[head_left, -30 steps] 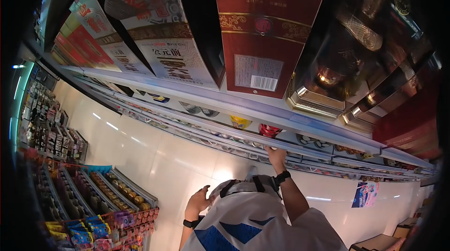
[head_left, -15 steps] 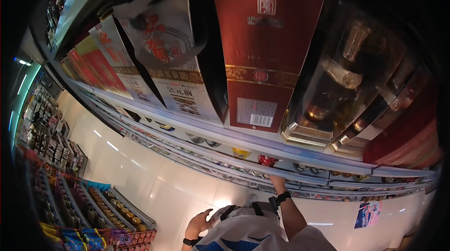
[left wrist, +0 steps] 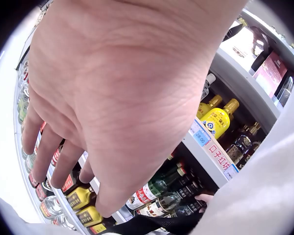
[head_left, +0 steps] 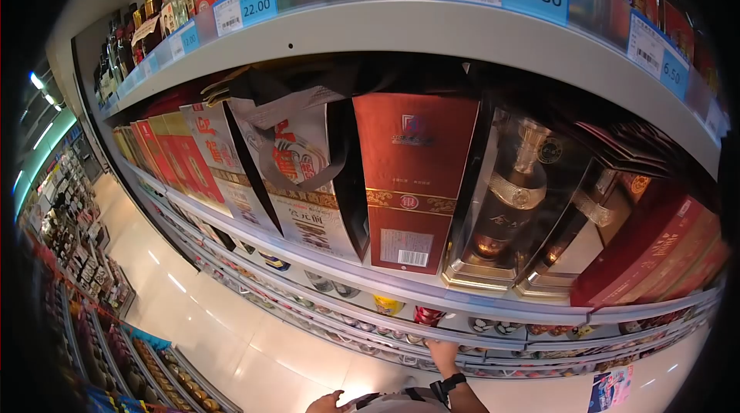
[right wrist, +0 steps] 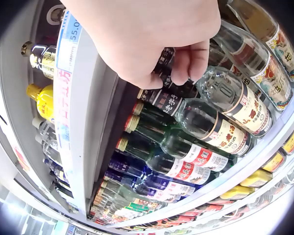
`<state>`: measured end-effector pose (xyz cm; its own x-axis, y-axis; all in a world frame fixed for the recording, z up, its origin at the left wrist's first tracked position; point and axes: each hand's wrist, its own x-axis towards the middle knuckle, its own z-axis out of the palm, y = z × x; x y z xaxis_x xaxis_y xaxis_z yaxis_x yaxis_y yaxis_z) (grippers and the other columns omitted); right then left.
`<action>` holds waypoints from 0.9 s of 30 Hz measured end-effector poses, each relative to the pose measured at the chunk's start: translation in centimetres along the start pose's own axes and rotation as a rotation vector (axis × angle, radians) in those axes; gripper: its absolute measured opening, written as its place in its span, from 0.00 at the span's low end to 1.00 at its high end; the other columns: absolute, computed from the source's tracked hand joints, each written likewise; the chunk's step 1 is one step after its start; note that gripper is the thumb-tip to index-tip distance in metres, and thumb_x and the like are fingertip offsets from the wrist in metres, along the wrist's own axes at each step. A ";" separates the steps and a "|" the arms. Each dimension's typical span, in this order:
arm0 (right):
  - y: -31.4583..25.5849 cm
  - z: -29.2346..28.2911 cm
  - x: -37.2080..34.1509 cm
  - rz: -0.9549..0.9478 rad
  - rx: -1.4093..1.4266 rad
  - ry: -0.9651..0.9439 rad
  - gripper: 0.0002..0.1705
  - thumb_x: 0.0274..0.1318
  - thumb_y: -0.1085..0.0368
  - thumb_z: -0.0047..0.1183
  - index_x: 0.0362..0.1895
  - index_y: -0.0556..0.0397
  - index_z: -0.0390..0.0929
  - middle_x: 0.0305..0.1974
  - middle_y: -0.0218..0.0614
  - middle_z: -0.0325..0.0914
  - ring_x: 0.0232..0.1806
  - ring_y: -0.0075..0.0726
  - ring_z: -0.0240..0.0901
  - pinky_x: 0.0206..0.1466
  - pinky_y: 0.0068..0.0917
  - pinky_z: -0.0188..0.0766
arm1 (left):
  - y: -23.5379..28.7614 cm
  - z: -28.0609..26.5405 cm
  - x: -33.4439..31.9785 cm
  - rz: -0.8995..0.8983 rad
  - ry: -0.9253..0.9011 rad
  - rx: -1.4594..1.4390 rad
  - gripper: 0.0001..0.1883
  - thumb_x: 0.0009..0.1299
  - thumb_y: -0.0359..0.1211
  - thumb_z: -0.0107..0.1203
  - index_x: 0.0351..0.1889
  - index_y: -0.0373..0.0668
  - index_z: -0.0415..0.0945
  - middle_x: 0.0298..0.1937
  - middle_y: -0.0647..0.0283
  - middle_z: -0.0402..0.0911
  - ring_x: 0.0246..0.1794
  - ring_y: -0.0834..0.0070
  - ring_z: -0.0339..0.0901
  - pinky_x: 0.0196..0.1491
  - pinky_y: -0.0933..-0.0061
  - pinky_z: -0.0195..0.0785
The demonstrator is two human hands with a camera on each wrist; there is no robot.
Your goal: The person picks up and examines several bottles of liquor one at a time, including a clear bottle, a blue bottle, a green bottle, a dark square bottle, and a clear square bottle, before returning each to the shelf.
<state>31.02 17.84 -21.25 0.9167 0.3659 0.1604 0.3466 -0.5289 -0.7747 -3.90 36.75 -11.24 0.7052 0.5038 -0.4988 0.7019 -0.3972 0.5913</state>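
Observation:
My right hand (right wrist: 157,41) reaches in among liquor bottles on a shelf below the boxed liquor. Its thumb and fingers pinch the dark neck of a clear glass bottle (right wrist: 237,107) with a cream label; the hand hides part of that neck. A similar clear bottle (right wrist: 218,132) stands beside it, then green bottles (right wrist: 186,152) with red-and-white labels. My left hand (left wrist: 108,93) hangs in front of the shelves, palm showing and fingers extended, holding nothing. Low in the head view, the left hand (head_left: 327,404) stays apart from the shelf, while the right hand (head_left: 443,357) is at its edge.
A red liquor box (head_left: 412,174) and silver boxes stand on the shelf above, under an upper shelf edge (head_left: 308,35) with price tags. Yellow bottles (left wrist: 218,120) sit on another shelf. Left of the shelving runs a tiled floor (head_left: 231,328), with snack racks (head_left: 146,363) beyond.
The head view has tilted upward, so the upper price-tagged shelf edge shows and both hands sit lower in it. The right hand stays at the same shelf; the left stays off the goods.

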 end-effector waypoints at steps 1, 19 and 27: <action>-1.3 -0.7 -0.3 0.000 0.003 0.005 0.16 0.57 0.56 0.64 0.42 0.56 0.85 0.38 0.49 0.85 0.42 0.65 0.80 0.48 0.52 0.76 | -0.5 0.3 -0.2 0.004 0.002 0.004 0.39 0.68 0.54 0.67 0.72 0.43 0.72 0.61 0.41 0.82 0.63 0.44 0.79 0.63 0.53 0.74; -4.0 -1.4 -1.2 -0.018 -0.273 -0.303 0.24 0.56 0.49 0.64 0.44 0.58 0.82 0.37 0.54 0.85 0.42 0.63 0.82 0.47 0.53 0.77 | -7.7 5.9 -3.6 0.087 0.093 -0.043 0.37 0.70 0.51 0.65 0.72 0.41 0.71 0.63 0.42 0.81 0.64 0.46 0.78 0.65 0.53 0.73; -7.0 1.0 -0.1 0.029 -0.420 -0.169 0.26 0.59 0.47 0.61 0.50 0.56 0.83 0.44 0.58 0.84 0.48 0.67 0.81 0.52 0.58 0.76 | -10.3 9.3 -6.0 -0.068 0.102 -0.130 0.38 0.69 0.51 0.65 0.73 0.41 0.70 0.68 0.42 0.77 0.69 0.47 0.74 0.70 0.55 0.69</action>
<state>28.33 22.26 -16.44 0.8941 0.4476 0.0135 0.4038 -0.7928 -0.4566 -14.43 30.73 -20.26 0.6382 0.6042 -0.4771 0.7240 -0.2603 0.6388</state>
